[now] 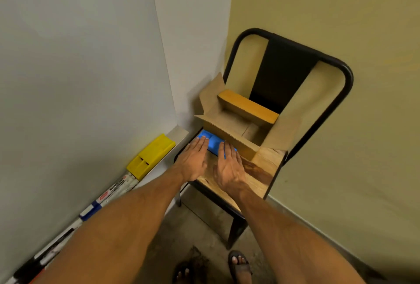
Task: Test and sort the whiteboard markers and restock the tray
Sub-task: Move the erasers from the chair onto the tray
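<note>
We see both hands reached out to a blue tray (212,144) that lies on the wooden seat (261,170) of a black metal chair (295,61). The left hand (194,161) is flat, its fingers (201,141) straight and close together, and the tips touch the left end of the tray. The right hand (229,170) is also spread, and its fingers (223,150) lie almost straight over the right part of the tray; neither hand is closed round anything. Just beyond the fingertips, touching the tray's far side, stands an open cardboard box (238,124) with its flaps up. To the left of the left fingers a narrow ledge (179,133) runs along the bottom of the whiteboard (79,67). On it lies a yellow eraser (151,156), and behind it, nearer to the person, the whiteboard markers (113,189) lie end to end, well apart from both hands.
</note>
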Demonstrator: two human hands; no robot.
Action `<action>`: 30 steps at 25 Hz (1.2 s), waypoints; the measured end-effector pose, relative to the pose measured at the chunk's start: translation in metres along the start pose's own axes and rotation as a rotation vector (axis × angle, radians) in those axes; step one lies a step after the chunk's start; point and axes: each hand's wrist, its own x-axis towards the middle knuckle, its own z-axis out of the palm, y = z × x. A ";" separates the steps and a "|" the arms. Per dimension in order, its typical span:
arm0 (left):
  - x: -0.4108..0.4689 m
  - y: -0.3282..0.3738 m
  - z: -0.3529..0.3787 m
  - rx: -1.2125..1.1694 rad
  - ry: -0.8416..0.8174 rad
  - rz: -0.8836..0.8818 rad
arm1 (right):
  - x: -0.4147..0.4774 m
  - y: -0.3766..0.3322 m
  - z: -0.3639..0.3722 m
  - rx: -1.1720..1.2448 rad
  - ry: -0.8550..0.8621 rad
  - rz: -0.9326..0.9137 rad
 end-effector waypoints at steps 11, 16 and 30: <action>0.031 -0.018 0.010 -0.050 -0.121 0.014 | 0.016 -0.015 0.015 0.102 -0.071 0.181; 0.026 -0.016 0.016 -0.029 0.092 0.031 | 0.016 -0.019 0.022 0.100 -0.031 0.247; 0.030 -0.017 0.023 -0.093 0.086 0.056 | 0.017 -0.019 0.016 0.110 -0.088 0.303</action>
